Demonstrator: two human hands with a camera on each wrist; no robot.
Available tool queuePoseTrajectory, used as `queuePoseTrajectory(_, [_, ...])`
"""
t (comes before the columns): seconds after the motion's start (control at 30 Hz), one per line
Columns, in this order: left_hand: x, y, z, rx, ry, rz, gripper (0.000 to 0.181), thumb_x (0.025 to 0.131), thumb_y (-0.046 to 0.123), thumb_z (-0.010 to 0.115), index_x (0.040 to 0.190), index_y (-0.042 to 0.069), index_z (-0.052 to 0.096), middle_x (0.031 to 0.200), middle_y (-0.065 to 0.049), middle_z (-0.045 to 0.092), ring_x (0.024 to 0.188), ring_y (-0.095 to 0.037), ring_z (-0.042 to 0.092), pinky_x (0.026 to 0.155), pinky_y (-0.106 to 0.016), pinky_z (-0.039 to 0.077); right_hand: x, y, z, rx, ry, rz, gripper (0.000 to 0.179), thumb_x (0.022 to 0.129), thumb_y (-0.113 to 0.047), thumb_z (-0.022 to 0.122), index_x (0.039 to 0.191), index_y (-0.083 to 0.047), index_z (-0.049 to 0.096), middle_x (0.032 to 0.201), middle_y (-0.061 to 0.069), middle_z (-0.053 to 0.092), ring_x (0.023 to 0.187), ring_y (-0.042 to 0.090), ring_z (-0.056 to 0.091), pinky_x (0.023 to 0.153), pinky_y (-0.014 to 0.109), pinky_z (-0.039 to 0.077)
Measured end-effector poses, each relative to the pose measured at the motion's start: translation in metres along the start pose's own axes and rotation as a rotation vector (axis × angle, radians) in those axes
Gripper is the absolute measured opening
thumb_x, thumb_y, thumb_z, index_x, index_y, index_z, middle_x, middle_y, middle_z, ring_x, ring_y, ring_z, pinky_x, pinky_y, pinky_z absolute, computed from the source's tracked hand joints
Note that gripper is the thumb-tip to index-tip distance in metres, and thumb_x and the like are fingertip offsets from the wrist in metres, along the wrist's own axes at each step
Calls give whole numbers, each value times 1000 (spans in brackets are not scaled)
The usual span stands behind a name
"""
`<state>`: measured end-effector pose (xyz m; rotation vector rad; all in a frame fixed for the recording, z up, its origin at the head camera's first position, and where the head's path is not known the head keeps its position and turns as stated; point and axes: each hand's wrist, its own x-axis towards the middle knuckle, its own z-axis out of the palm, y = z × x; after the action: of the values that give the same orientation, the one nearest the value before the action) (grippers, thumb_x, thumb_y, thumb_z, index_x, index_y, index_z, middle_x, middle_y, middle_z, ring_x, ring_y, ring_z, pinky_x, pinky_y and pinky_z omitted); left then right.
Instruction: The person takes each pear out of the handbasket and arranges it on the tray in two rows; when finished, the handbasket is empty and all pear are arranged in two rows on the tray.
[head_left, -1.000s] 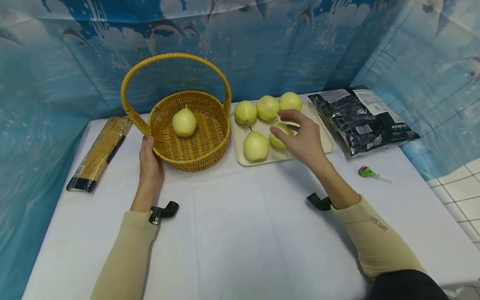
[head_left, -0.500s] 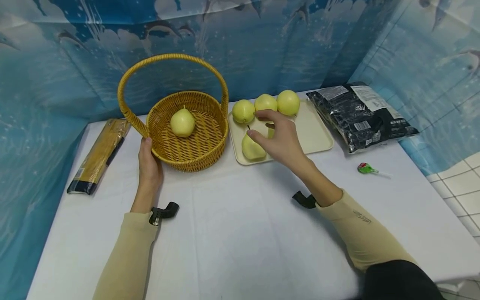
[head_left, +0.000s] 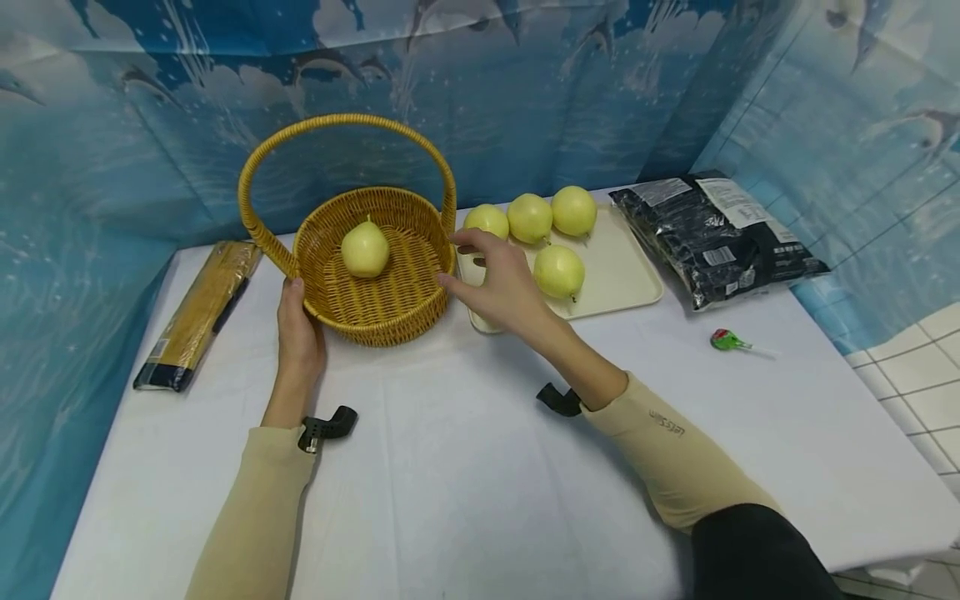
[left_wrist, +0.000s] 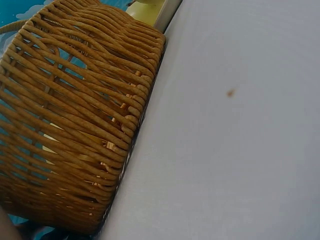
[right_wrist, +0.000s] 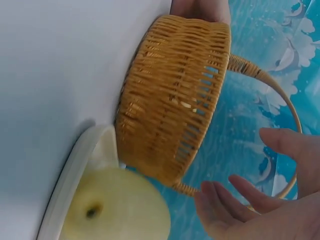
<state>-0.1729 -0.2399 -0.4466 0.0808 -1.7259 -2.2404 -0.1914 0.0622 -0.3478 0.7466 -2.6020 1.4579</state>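
A round wicker basket (head_left: 360,325) with a tall arched handle stands at the back left, holding one pale green-yellow pear (head_left: 365,250). My left hand (head_left: 298,333) grips its left side, thumb at the rim near the handle's base; its fingers are hidden behind the wall. Over the left end of a cream tray (head_left: 618,292), beside the basket's right rim, is my right hand (head_left: 498,279). Its thumb and fingers are spread apart with nothing between them. Several pears, among them a front one (head_left: 558,272), lie on the tray. In the right wrist view, a pear (right_wrist: 117,205) lies below that hand.
A long yellow packet (head_left: 201,312) lies left of the basket. Right of the tray are a black plastic package (head_left: 720,237) and a lollipop (head_left: 727,340) in a green wrapper. A blue dolphin-print curtain (head_left: 525,108) hangs behind the white-covered table (head_left: 450,467).
My right hand has moved left across the tray, from the front right pear to beside the basket's right rim. The left hand keeps its hold; the basket has hardly moved.
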Motion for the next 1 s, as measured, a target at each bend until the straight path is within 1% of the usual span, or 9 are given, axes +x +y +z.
queuePoseTrajectory(0.1, [0, 0, 0, -4, 1, -11, 54, 114, 34, 34, 165, 17, 28, 162, -15, 38, 153, -28, 35, 129, -32, 26, 5, -3, 9, -7, -13, -14, 53, 96, -25, 78, 143, -6, 61, 140, 10, 66, 129, 27, 62, 110, 44, 52])
queuePoseTrajectory(0.17, [-1, 0, 0, -6, 3, -19, 54, 115, 34, 34, 166, 17, 27, 164, -15, 36, 154, -27, 34, 129, -31, 25, 8, -5, 14, -6, -16, -13, 52, 96, -26, 78, 142, -7, 61, 139, 8, 66, 128, 24, 62, 109, 40, 53])
queuePoseTrajectory(0.23, [-1, -1, 0, -3, 8, -29, 54, 115, 34, 33, 166, 19, 26, 165, -13, 35, 154, -26, 34, 129, -30, 25, 12, -7, 19, -1, -18, -5, 51, 97, -28, 77, 142, -8, 61, 138, 7, 66, 126, 21, 62, 108, 36, 53])
queuePoseTrajectory(0.33, [-1, 0, 0, -1, 11, -25, 53, 115, 33, 33, 165, 18, 27, 164, -14, 36, 154, -26, 34, 129, -31, 26, 19, -11, 25, -9, -22, 16, 52, 97, -31, 77, 142, -11, 61, 137, 5, 66, 126, 18, 62, 107, 30, 52])
queuePoseTrajectory(0.37, [-1, 0, 0, 3, 9, -23, 53, 115, 33, 33, 165, 19, 27, 164, -14, 36, 154, -26, 34, 129, -31, 26, 21, -12, 27, -14, -23, 22, 52, 97, -32, 77, 142, -12, 61, 137, 5, 66, 126, 18, 62, 106, 29, 52])
queuePoseTrajectory(0.57, [0, 2, 0, 12, -2, -20, 54, 115, 34, 32, 166, 19, 25, 166, -14, 34, 155, -26, 33, 130, -31, 24, 33, -16, 38, -34, -35, 37, 54, 97, -34, 77, 143, -11, 62, 139, 5, 66, 126, 20, 62, 107, 34, 51])
queuePoseTrajectory(0.73, [0, 1, 0, 20, -4, -26, 54, 115, 34, 32, 166, 20, 25, 166, -13, 34, 155, -25, 33, 130, -29, 25, 42, -18, 47, -31, -37, 45, 56, 96, -33, 78, 144, -9, 61, 141, 7, 66, 128, 22, 62, 108, 34, 51])
queuePoseTrajectory(0.83, [0, 1, -1, 28, -10, -22, 54, 115, 34, 32, 166, 19, 25, 166, -13, 34, 155, -25, 33, 130, -29, 25, 48, -20, 50, -59, -48, 58, 58, 96, -33, 78, 145, -9, 60, 142, 7, 66, 129, 22, 61, 109, 35, 49])
queuePoseTrajectory(1.0, [1, 2, -1, 27, -11, -24, 54, 115, 34, 31, 166, 19, 25, 167, -13, 33, 156, -26, 33, 130, -31, 25, 56, -21, 56, -84, -76, 77, 71, 92, -44, 81, 148, -8, 56, 143, 9, 64, 130, 25, 60, 108, 37, 50])
